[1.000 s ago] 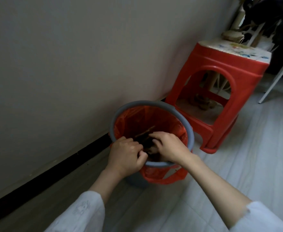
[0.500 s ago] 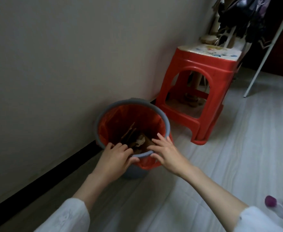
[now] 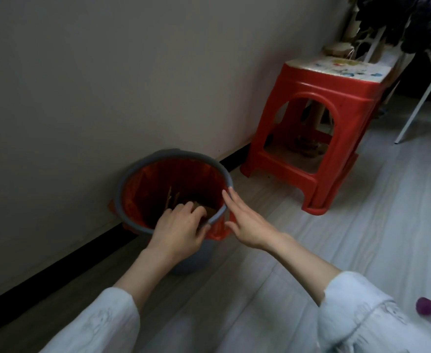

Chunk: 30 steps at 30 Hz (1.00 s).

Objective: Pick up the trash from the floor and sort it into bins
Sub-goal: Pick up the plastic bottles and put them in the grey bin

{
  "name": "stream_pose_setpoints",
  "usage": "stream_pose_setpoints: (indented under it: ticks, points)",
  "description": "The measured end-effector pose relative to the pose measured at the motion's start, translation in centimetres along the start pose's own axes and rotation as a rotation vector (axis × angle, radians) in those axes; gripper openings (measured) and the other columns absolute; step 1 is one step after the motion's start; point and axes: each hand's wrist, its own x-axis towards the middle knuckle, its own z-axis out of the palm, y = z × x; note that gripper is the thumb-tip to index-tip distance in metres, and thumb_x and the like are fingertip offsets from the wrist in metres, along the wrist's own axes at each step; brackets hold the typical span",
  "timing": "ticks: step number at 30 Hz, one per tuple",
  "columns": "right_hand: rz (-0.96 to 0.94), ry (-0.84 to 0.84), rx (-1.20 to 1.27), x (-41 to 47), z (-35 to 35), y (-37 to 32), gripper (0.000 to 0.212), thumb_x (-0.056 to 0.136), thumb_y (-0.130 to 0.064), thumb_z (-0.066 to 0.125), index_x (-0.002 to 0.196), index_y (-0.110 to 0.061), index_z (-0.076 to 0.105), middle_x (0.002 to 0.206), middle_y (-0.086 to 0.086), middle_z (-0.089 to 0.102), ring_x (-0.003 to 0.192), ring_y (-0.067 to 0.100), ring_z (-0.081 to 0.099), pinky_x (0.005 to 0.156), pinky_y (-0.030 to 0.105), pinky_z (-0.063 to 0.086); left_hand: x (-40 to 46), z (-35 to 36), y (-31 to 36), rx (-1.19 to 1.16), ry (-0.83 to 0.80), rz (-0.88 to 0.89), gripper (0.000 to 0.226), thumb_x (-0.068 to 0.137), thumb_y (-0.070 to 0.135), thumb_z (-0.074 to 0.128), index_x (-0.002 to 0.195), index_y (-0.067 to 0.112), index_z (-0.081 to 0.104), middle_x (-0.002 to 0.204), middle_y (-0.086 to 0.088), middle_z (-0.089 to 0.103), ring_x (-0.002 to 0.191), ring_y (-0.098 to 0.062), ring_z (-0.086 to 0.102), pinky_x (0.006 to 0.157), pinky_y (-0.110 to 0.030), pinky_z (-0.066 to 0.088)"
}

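Observation:
A grey bin point(image 3: 173, 155) with a red liner bag stands against the wall, with brown cardboard scraps point(image 3: 173, 200) inside it. My left hand point(image 3: 181, 228) hangs over the near rim with its fingers curled down into the bin; whether it holds a scrap I cannot tell. Beside the bin's right rim my right hand point(image 3: 245, 220) is spread flat, fingertips touching the rim, holding nothing. A clear plastic bottle with a purple cap point(image 3: 425, 305) lies on the floor at the lower right.
A red plastic stool point(image 3: 311, 103) stands right of the bin against the wall, with a white rack leg point(image 3: 423, 98) and hanging dark clothes behind it. Pale wood floor point(image 3: 311, 250) spreads to the right. A black skirting runs along the wall's base.
Both hands were deep in the bin a second ago. My right hand has come out and opened beside the rim; the left stays at the near rim. The view has drawn back.

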Motion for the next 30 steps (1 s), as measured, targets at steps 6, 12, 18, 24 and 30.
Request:
stream_pose_setpoints:
  ticks: [6,12,18,24,30]
  points:
    - [0.116,0.045,0.094,-7.4,-1.3,5.4,0.06,0.098,-0.019,0.043,0.15,-0.023,0.012,0.159,-0.002,0.006,0.146,0.013,0.01,0.117,0.022,0.008,1.6,-0.5,7.0,-0.068,0.075,0.287,0.02,0.091,0.029,0.047,0.104,0.019,0.058,0.09,0.0,0.056,0.08,-0.02,0.054,0.063,-0.03,0.038]
    - [0.395,0.104,0.079,-21.5,-2.0,15.6,0.051,0.098,-0.024,0.043,0.146,-0.018,0.026,0.152,0.0,0.03,0.139,0.014,0.028,0.109,0.017,0.016,3.5,4.4,19.5,-0.145,-0.256,0.502,0.03,0.095,0.026,0.04,0.124,0.021,0.047,0.118,-0.001,0.051,0.109,-0.023,0.051,0.082,-0.034,0.044]
    - [0.654,0.017,0.002,-34.9,-0.7,24.9,0.051,0.096,-0.027,0.046,0.144,-0.02,0.031,0.151,0.0,0.032,0.139,0.016,0.028,0.114,0.028,0.018,3.7,10.2,32.2,-0.139,-0.518,0.621,0.034,0.097,0.026,0.039,0.13,0.024,0.043,0.129,0.002,0.047,0.117,-0.018,0.048,0.088,-0.032,0.044]
    - [0.941,-0.219,-0.107,-44.5,0.5,31.1,0.068,0.087,-0.05,0.053,0.145,-0.032,0.023,0.158,-0.003,0.011,0.146,0.021,-0.001,0.113,0.059,0.0,0.9,16.8,40.7,-0.214,-0.672,0.625,0.035,0.097,0.027,0.04,0.131,0.023,0.043,0.132,0.001,0.045,0.119,-0.018,0.046,0.091,-0.031,0.042]
    - [0.76,-0.378,-0.279,-48.9,5.9,33.1,0.071,0.072,-0.047,0.069,0.136,-0.03,0.043,0.153,0.007,0.024,0.145,0.03,0.006,0.11,0.063,0.0,-0.1,21.5,45.2,-0.218,-0.704,0.581,0.044,0.094,0.022,0.046,0.137,0.017,0.037,0.143,-0.007,0.033,0.127,-0.026,0.038,0.101,-0.036,0.038]
